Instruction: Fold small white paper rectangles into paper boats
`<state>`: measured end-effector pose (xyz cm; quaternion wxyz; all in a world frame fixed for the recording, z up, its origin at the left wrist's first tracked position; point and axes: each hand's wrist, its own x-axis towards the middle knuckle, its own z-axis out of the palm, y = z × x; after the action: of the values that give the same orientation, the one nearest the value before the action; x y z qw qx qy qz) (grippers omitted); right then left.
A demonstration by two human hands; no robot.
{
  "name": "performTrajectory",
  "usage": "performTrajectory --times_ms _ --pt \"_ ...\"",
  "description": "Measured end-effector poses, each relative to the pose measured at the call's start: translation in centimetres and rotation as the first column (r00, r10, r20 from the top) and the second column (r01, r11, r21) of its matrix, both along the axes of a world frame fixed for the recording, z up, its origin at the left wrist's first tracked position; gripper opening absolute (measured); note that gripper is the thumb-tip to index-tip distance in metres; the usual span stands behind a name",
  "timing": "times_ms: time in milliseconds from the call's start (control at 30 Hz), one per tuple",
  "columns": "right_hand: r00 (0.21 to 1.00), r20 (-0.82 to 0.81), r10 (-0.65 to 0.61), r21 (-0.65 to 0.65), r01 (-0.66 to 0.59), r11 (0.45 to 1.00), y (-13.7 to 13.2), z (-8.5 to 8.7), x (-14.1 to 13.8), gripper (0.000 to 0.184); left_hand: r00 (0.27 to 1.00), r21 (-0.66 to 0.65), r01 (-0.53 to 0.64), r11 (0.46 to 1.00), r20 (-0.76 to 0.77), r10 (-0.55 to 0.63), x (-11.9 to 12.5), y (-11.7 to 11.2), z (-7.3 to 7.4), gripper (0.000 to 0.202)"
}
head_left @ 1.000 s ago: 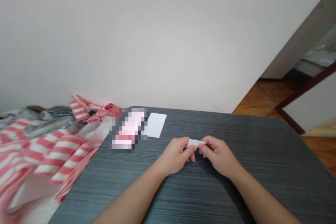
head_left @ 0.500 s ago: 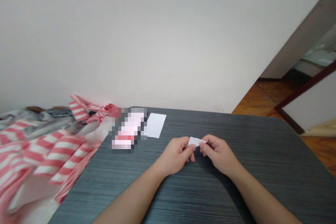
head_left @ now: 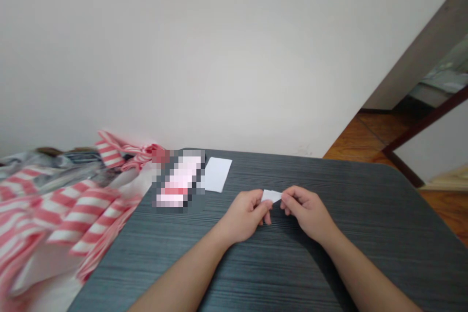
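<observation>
A small folded white paper (head_left: 271, 195) is pinched between my two hands just above the dark grey table (head_left: 365, 234). My left hand (head_left: 245, 215) grips its left end with curled fingers. At the paper's right end, the fingertips of my right hand (head_left: 305, 211) are pressed together on it. Both forearms reach in from the bottom edge. Most of the paper is hidden by my fingers.
A flat white sheet (head_left: 218, 174) lies near the table's far edge, beside a blurred pink and white object (head_left: 179, 179). A red and white striped cloth (head_left: 62, 214) lies heaped off the table's left side. A white wall stands behind; wooden floor (head_left: 369, 139) shows at right.
My right hand has shifted slightly up and right along the paper, and the paper's visible edge now sits a little higher. The left hand has barely moved.
</observation>
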<state>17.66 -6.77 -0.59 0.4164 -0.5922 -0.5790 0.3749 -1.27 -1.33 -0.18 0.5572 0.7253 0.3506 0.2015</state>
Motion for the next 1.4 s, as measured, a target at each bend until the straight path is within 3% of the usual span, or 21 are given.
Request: performTrajectory --times_ms 233,467,667,1033,1400 --pt "1.000 0.029 -0.004 0.032 0.003 0.999 0.0 0.2 0.0 0.024 1.000 -0.011 0.012 1.000 0.015 -0.012 -0.1 0.1 -0.3 0.034" --pt "0.995 0.080 0.063 0.020 -0.065 0.998 -0.1 0.7 -0.4 0.022 0.991 -0.108 -0.006 0.994 0.132 0.020 0.2 0.1 0.0 0.026" --pt "0.994 0.083 0.064 0.006 -0.065 0.998 0.0 0.2 -0.6 0.020 0.995 -0.049 -0.036 0.998 0.091 0.041 0.1 0.0 0.0 0.029" --pt "0.992 0.120 0.042 0.022 -0.045 0.999 -0.1 0.5 -0.3 0.020 0.994 -0.100 -0.037 0.994 0.100 0.047 0.1 0.0 0.1 0.029" --pt "0.998 -0.059 -0.011 -0.012 0.010 1.000 0.1 -0.5 -0.1 0.024 0.992 -0.100 -0.085 0.991 0.087 0.093 0.1 0.1 -0.1 0.029"
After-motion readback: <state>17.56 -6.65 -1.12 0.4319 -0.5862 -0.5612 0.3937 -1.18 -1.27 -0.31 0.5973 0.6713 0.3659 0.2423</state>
